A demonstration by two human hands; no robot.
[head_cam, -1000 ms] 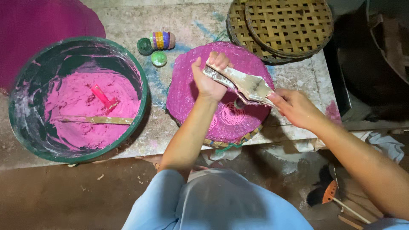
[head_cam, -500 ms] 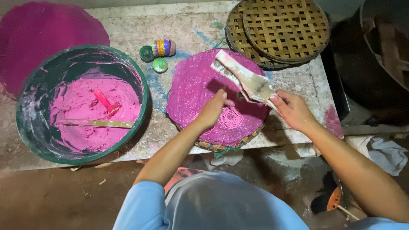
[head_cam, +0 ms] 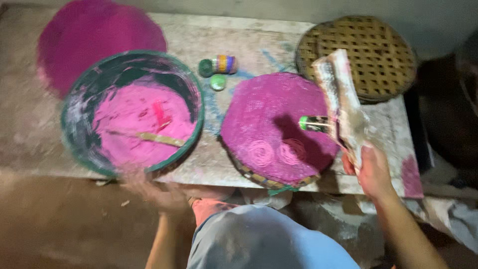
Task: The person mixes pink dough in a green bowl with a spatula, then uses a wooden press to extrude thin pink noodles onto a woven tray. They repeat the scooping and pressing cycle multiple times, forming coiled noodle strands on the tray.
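My right hand [head_cam: 371, 170] grips a pale cloth piping bag [head_cam: 341, 102] whose green nozzle [head_cam: 312, 123] points left over a round woven tray coated in pink paste [head_cam: 259, 112]. Two small pink spirals [head_cam: 275, 151] lie on the tray's near part. My left hand [head_cam: 154, 192], blurred, hangs below the table's front edge, near the green basin [head_cam: 193, 94] of pink paste [head_cam: 134, 114], holding nothing that I can make out. A flat stick [head_cam: 149, 137] rests in the basin.
Another pink-coated round tray [head_cam: 94, 30] sits at the back left. Bare woven trays [head_cam: 378, 52] are stacked at the back right. A small striped bottle [head_cam: 221, 65] and green cap [head_cam: 217, 82] lie between basin and tray. The table's front edge [head_cam: 209, 182] runs close to my lap.
My left hand left the pink tray and swung down and left below the table edge. My right hand tilted the piping bag upright. The view shifted right.
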